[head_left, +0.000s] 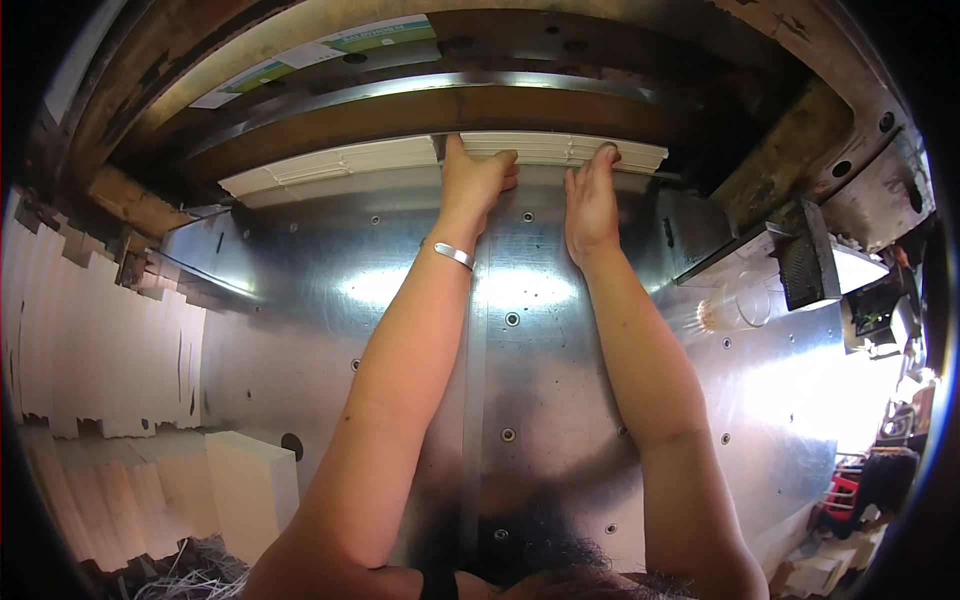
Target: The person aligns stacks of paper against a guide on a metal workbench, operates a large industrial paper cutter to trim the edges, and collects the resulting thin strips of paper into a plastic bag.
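The grip of the left hand (pixel 478 180) is loosely curled, fingers bent over the near edge of a white paper stack (pixel 560 148), thumb raised against the stack's left end; it presses rather than clasps; the right hand (pixel 592 200) lies almost flat and open beside it, fingertips on the same near edge toward the stack's right end, closed on nothing. A thin metal bangle (pixel 453 255) circles the left wrist; both forearms reach across the steel bench (pixel 540 380) from the lower edge.

The stack lies at the far side of the bench, right under the dark machine beam (pixel 440 105); its long axis runs left to right, parallel to that beam, its layered edge facing the person; a second white stack (pixel 330 165) continues the line to the left, just beside it.

By the look of it, the step in hand is squaring or seating the stack against the back of the machine; the next move would call for even pressure from both hands, so that the sheets stay aligned and do not fan.

Further out, a pale block of paper (pixel 250 485) stands at the near left, tall stacks of cut card (pixel 90 340) beyond it, and a clear plastic cup (pixel 735 305) lies on its side to the right.
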The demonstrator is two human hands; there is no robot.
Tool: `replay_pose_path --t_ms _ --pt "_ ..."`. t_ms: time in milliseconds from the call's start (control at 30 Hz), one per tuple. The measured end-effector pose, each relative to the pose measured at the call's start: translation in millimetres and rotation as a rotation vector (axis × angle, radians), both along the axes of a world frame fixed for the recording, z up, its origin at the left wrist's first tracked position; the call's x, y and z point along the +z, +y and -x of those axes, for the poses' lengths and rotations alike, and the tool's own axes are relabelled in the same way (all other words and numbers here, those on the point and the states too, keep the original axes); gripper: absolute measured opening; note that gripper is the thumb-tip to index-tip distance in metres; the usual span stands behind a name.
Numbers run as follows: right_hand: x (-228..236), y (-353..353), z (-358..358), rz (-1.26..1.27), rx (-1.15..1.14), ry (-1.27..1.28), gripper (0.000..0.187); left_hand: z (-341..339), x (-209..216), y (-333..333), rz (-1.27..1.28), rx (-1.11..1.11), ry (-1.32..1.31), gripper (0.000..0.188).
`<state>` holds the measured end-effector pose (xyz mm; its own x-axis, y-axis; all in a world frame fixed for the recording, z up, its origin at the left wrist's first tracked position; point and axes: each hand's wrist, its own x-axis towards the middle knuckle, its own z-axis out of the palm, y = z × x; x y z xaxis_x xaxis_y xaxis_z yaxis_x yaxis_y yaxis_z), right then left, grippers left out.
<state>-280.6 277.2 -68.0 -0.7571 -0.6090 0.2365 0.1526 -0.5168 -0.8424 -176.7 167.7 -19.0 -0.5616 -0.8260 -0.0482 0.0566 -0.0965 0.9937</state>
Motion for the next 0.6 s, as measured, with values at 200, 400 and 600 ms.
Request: replay_pose_path --t_ms 200,400,600 --pt "1 -1 -2 -0.028 -0.014 -0.002 0.098 2 -10 -10 -0.092 -0.061 0.119 0.046" --pt "12 0 -12 -0.048 -0.047 0.005 0.091 -3 -12 -23 -0.170 -0.130 0.153 0.045" --pt "9 -1 -10 -0.044 -0.065 -0.016 0.091 -5 -8 -25 -0.102 -0.160 0.102 0.044"
